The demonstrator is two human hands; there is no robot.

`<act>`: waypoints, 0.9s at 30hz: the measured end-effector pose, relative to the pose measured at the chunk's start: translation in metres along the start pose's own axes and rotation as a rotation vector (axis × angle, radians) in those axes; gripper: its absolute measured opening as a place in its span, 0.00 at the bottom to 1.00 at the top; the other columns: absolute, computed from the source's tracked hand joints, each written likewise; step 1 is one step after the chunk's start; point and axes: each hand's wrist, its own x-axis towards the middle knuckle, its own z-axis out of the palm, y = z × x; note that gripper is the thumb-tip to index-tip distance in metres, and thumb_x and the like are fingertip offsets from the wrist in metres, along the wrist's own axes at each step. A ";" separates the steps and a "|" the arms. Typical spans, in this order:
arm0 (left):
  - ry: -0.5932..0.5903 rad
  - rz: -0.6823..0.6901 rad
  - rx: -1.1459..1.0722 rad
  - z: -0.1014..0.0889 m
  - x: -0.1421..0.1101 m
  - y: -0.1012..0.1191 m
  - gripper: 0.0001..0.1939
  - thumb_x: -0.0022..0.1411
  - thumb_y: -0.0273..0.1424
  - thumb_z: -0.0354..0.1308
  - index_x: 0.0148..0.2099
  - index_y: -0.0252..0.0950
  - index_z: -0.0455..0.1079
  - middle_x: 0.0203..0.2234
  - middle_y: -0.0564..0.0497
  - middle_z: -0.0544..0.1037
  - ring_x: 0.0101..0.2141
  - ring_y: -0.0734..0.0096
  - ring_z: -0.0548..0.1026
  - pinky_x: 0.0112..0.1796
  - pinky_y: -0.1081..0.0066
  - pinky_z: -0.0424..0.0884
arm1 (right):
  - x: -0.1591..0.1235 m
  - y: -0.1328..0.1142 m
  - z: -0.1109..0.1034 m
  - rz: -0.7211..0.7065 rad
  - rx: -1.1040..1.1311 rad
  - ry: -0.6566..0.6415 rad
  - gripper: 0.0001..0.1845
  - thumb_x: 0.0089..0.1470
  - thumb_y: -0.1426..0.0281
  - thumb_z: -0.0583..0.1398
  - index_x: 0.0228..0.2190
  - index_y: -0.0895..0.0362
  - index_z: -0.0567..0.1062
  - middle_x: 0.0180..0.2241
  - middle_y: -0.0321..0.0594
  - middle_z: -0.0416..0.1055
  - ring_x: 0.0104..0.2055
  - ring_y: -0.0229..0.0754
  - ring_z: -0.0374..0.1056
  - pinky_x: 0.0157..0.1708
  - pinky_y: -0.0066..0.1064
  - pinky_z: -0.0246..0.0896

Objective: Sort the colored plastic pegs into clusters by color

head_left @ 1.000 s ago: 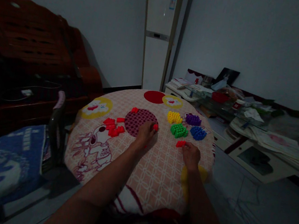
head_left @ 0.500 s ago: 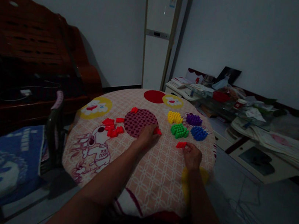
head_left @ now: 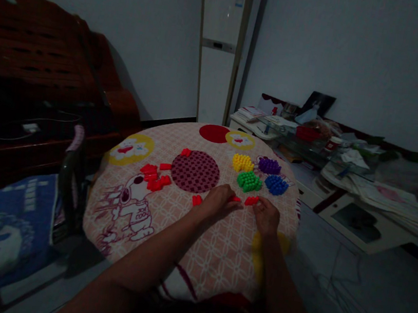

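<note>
Between the fingers of my left hand [head_left: 220, 200] is a small red plastic piece [head_left: 235, 199], its tip pointing right. My right hand [head_left: 267, 217] pinches another red piece [head_left: 251, 201], a bumpy one, just across a narrow gap from the first. Beside my left wrist lies a loose red piece [head_left: 196, 200]. Farther left, several red pieces [head_left: 157, 179] lie in a loose pile, with a longer red piece [head_left: 165, 167] by the dark red circle. Beyond my right hand sit bumpy plastic clusters in green [head_left: 249, 182], yellow [head_left: 243, 163], blue [head_left: 276, 185] and purple [head_left: 269, 166].
A patterned cloth covers the round table [head_left: 194, 258]. To the left stand a chair with a blue cover [head_left: 15, 233] and a wooden bench [head_left: 47, 61]. A cluttered low cabinet [head_left: 359, 219] runs along the right wall. At the back is a tall white unit [head_left: 215, 80].
My left hand has moved right and nearer to me, bringing its red piece close to the one in my right hand. The loose red piece beside my left wrist now shows.
</note>
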 end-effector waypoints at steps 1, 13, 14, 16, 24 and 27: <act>-0.028 0.024 0.008 0.000 0.001 -0.002 0.15 0.62 0.42 0.62 0.36 0.35 0.78 0.34 0.44 0.77 0.34 0.65 0.74 0.35 0.70 0.66 | 0.000 0.000 0.000 -0.007 -0.014 -0.012 0.22 0.49 0.61 0.59 0.42 0.57 0.82 0.23 0.38 0.74 0.26 0.43 0.67 0.28 0.31 0.56; 0.003 -0.150 -0.296 0.006 0.009 0.021 0.15 0.60 0.40 0.58 0.29 0.33 0.75 0.19 0.55 0.68 0.24 0.75 0.65 0.25 0.74 0.55 | 0.002 0.008 0.002 -0.030 0.094 0.005 0.18 0.52 0.61 0.57 0.38 0.56 0.81 0.27 0.40 0.77 0.29 0.44 0.70 0.31 0.31 0.59; 0.002 -0.169 -0.343 0.010 0.012 0.024 0.16 0.59 0.41 0.59 0.29 0.33 0.75 0.19 0.56 0.68 0.24 0.75 0.65 0.25 0.74 0.54 | 0.002 0.009 0.002 -0.025 0.109 0.014 0.19 0.52 0.61 0.57 0.38 0.57 0.81 0.27 0.41 0.78 0.29 0.44 0.71 0.31 0.31 0.60; 0.012 -0.172 -0.393 0.019 0.017 0.028 0.15 0.56 0.41 0.61 0.31 0.32 0.75 0.20 0.56 0.70 0.25 0.75 0.66 0.25 0.74 0.55 | 0.003 0.011 0.002 -0.021 0.117 0.031 0.19 0.51 0.61 0.57 0.38 0.57 0.81 0.29 0.42 0.79 0.30 0.45 0.72 0.32 0.32 0.62; 0.069 -0.153 -0.486 0.036 0.027 0.031 0.12 0.58 0.37 0.61 0.34 0.33 0.76 0.23 0.55 0.74 0.27 0.73 0.70 0.27 0.74 0.59 | 0.005 0.012 0.002 -0.009 0.110 0.055 0.19 0.51 0.61 0.57 0.38 0.57 0.81 0.29 0.44 0.79 0.31 0.46 0.73 0.34 0.33 0.64; 0.072 -0.146 -0.495 0.042 0.032 0.029 0.11 0.58 0.37 0.62 0.35 0.32 0.76 0.24 0.54 0.75 0.28 0.73 0.70 0.28 0.74 0.62 | 0.005 0.013 0.002 -0.014 0.108 0.056 0.19 0.51 0.62 0.57 0.39 0.57 0.82 0.30 0.45 0.80 0.31 0.46 0.73 0.34 0.34 0.65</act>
